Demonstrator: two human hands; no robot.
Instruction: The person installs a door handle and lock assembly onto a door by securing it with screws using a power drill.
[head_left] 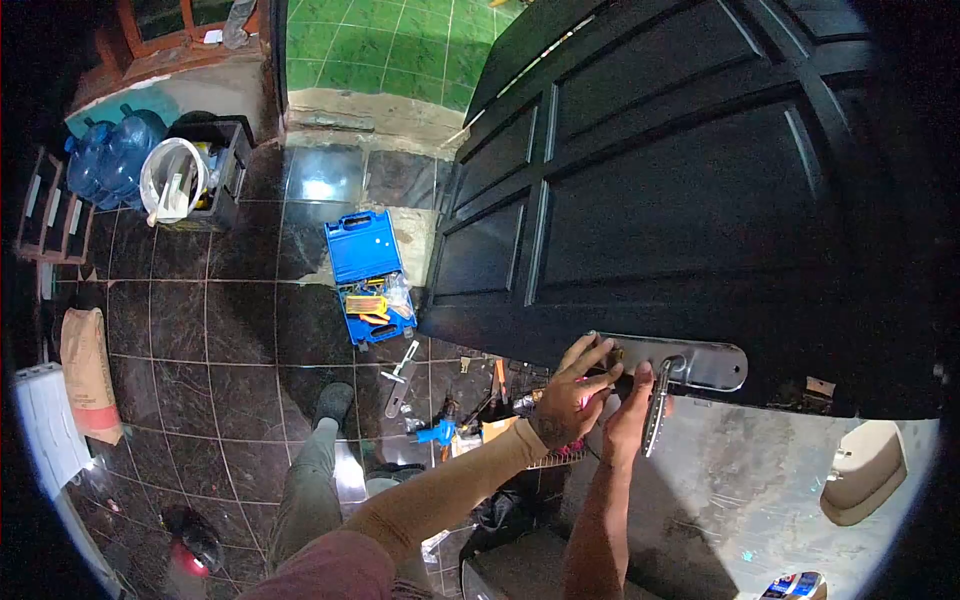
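A silver door handle plate [715, 366] lies against the black door [650, 220] close to its edge. Its lever [656, 420] points down past that edge. My left hand [574, 402] grips the plate's left end, fingers bent over it and a small pinkish glow showing between them. Beside it, my right hand [626, 425] presses its thumb onto the plate just left of the lever, while its other fingers are mostly hidden at the door's edge. A dark keyhole opening [618, 355] shows in the plate by the left fingertips.
An opened blue tool case [362, 250] sits on dark tiles. Near it lie another handle plate [402, 380], a blue tool [436, 432] and an orange-handled tool [501, 378]. Large blue bottles [130, 145], a white bucket [150, 185] and a paper sack [88, 370] stand at left.
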